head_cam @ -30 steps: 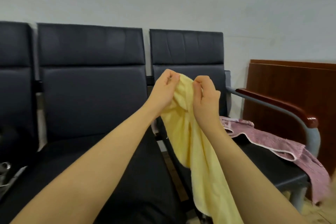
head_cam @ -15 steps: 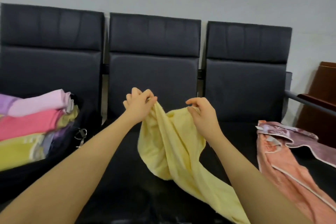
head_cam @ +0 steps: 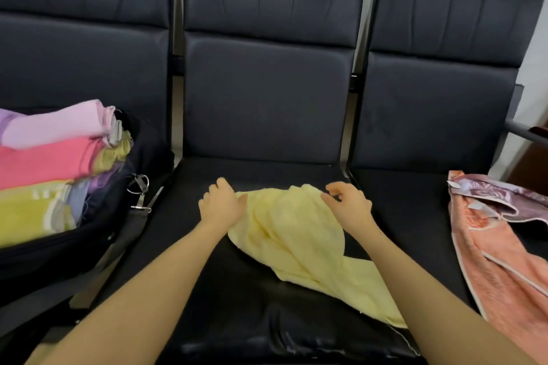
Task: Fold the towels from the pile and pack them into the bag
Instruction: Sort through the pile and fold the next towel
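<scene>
Yellow towel (head_cam: 292,231): soft pale cloth, lying rumpled on the middle seat (head_cam: 237,320) of the black bench, its near end trailing to the right toward the seat's front edge.
Left hand (head_cam: 221,204): at the towel's far left corner, fingers bent down over the edge; the pinch itself is hidden behind the hand, so I cannot tell whether it holds the cloth.
Right hand (head_cam: 350,204): over the towel's far right edge, fingers loosely curled and apart, thumb and forefinger close together; the frame does not show whether they grip cloth.
Bag (head_cam: 74,249): black, open, on the left seat, just beside the middle seat.
Folded towels (head_cam: 50,169): stacked in the bag, pink, deeper pink, yellow and lilac layers showing.
Strap (head_cam: 89,272): grey, with a metal clip, hanging from the bag's near right side.
Pile (head_cam: 498,249): an orange towel with a mauve one lying over its far end, on the right seat, well apart from the yellow towel.
</scene>
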A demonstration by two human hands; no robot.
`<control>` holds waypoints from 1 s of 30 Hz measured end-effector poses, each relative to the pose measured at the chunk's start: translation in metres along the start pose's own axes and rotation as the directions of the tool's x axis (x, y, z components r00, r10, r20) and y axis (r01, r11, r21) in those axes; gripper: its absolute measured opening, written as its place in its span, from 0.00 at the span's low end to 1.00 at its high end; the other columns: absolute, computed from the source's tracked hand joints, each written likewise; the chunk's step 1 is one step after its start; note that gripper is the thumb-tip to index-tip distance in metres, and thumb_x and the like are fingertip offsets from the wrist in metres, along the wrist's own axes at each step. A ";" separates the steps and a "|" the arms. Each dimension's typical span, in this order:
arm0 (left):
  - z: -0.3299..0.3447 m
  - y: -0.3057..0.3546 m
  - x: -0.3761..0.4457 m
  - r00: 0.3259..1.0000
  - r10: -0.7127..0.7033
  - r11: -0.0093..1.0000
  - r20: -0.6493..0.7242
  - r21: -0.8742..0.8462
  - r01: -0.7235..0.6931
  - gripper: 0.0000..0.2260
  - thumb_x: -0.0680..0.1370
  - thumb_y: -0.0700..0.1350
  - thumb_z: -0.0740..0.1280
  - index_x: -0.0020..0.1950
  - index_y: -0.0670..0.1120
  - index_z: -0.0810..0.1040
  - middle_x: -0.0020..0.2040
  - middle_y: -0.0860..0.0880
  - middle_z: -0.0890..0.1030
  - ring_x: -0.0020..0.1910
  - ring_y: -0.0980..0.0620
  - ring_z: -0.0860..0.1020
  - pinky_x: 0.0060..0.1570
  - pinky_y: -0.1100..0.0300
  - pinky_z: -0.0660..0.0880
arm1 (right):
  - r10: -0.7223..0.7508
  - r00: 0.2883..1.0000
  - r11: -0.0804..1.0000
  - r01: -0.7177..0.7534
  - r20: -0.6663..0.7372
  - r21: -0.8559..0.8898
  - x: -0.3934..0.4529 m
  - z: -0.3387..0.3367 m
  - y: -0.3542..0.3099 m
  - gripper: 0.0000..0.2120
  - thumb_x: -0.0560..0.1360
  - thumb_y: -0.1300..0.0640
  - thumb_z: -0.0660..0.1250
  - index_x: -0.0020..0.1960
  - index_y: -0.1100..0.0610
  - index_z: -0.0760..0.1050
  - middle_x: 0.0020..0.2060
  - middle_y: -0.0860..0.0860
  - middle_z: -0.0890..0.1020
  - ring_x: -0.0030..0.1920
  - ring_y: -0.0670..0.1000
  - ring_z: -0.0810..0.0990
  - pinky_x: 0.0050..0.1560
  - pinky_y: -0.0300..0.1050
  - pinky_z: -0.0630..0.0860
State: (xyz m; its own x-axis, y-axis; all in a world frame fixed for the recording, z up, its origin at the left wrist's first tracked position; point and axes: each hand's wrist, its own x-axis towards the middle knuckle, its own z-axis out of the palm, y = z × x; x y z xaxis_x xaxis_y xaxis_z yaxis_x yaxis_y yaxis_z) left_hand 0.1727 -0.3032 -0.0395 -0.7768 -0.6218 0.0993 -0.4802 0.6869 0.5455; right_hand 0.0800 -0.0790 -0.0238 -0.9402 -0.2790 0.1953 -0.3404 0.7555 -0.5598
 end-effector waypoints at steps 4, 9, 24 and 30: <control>0.034 -0.003 -0.028 0.994 -0.025 0.971 -0.102 0.234 0.048 0.23 0.79 0.61 0.59 0.59 0.42 0.70 0.58 0.44 0.75 0.58 0.45 0.73 0.57 0.54 0.68 | 0.143 0.989 0.962 -0.133 0.025 -0.237 -0.014 0.020 0.026 0.19 0.79 0.45 0.60 0.63 0.55 0.73 0.60 0.53 0.74 0.63 0.57 0.69 0.63 0.50 0.61; 0.055 -0.011 -0.049 0.972 -0.101 0.937 -0.213 0.308 0.165 0.25 0.77 0.64 0.60 0.55 0.42 0.70 0.55 0.45 0.74 0.54 0.47 0.73 0.54 0.56 0.68 | 0.157 0.987 0.922 -0.159 -0.036 -0.354 -0.019 0.034 0.035 0.14 0.79 0.46 0.61 0.57 0.55 0.75 0.58 0.54 0.72 0.61 0.58 0.67 0.62 0.51 0.61; -0.005 -0.007 -0.045 0.952 0.141 0.974 -0.270 0.210 -0.085 0.10 0.83 0.50 0.54 0.56 0.44 0.68 0.42 0.46 0.78 0.42 0.44 0.77 0.40 0.55 0.64 | 0.001 0.933 0.860 0.183 -0.360 0.477 -0.027 -0.012 -0.017 0.03 0.80 0.58 0.63 0.48 0.57 0.73 0.33 0.49 0.76 0.34 0.44 0.74 0.36 0.36 0.72; -0.093 0.037 -0.030 0.891 0.117 0.965 -0.439 -0.163 -0.207 0.08 0.80 0.48 0.61 0.52 0.45 0.73 0.41 0.47 0.76 0.43 0.45 0.74 0.44 0.50 0.73 | 0.091 0.854 0.715 0.302 -0.511 0.631 -0.021 -0.075 -0.071 0.02 0.78 0.60 0.65 0.50 0.55 0.75 0.37 0.46 0.79 0.38 0.43 0.77 0.43 0.35 0.75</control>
State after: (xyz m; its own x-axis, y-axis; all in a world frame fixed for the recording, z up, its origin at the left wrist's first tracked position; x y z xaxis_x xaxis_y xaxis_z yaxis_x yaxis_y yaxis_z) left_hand 0.2163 -0.2937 0.0548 -0.5689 -0.6389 0.5178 -0.2364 0.7301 0.6411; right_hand 0.1229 -0.0821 0.0724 -0.8389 0.1338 0.5276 -0.5213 0.0814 -0.8495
